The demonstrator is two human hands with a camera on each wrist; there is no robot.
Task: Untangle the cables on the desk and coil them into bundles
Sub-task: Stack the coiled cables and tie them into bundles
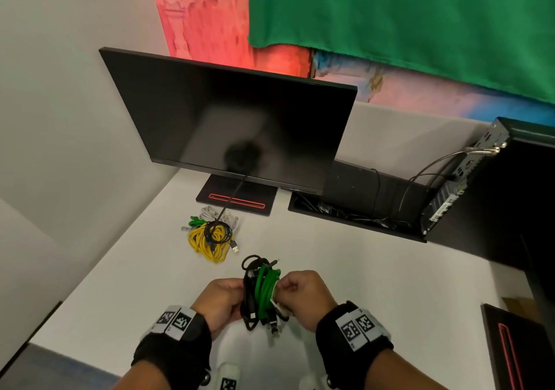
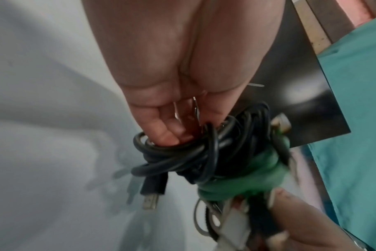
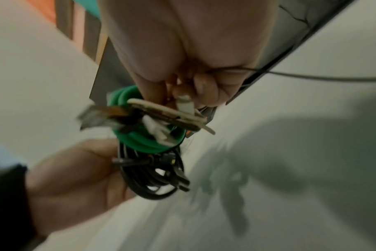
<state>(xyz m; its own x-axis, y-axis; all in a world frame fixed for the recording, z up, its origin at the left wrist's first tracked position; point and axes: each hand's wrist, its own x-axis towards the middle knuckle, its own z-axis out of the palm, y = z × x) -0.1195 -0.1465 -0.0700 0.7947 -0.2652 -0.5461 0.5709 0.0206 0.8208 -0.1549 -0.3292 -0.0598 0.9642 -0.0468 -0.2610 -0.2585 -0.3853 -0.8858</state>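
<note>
Cables wound into one bundle [image 1: 260,293] sit between the two hands, lifted above the white desk [image 1: 375,269] near its front edge. The bundle has black cable [image 2: 182,152] on the left side and green cable [image 1: 264,281] on the right side, with some white pieces and connectors hanging at its lower end. The left hand [image 1: 220,302] grasps the black side; in the left wrist view its fingers [image 2: 161,129] are curled through the black loops, and a black USB plug [image 2: 149,191] hangs down from them. The right hand [image 1: 301,296] is clenched against the green side, and in the right wrist view its fingertips [image 3: 182,91] pinch a white cable end [image 3: 186,103] just beside the green coils. That view is blurred, so finer detail of the pinch cannot be told. Farther back on the desk, well apart from the hands, lies a second heap: a yellow cable coil [image 1: 207,244] with a thin black USB cable [image 1: 217,231] coiled on top of it, and green and white cables [image 1: 216,213] behind it. This heap is just in front of the monitor stand [image 1: 237,200] of a dark monitor [image 1: 228,119]. To the right, a desktop computer [image 1: 462,179] stands beside an open cable tray [image 1: 345,213] in the desk.
</note>
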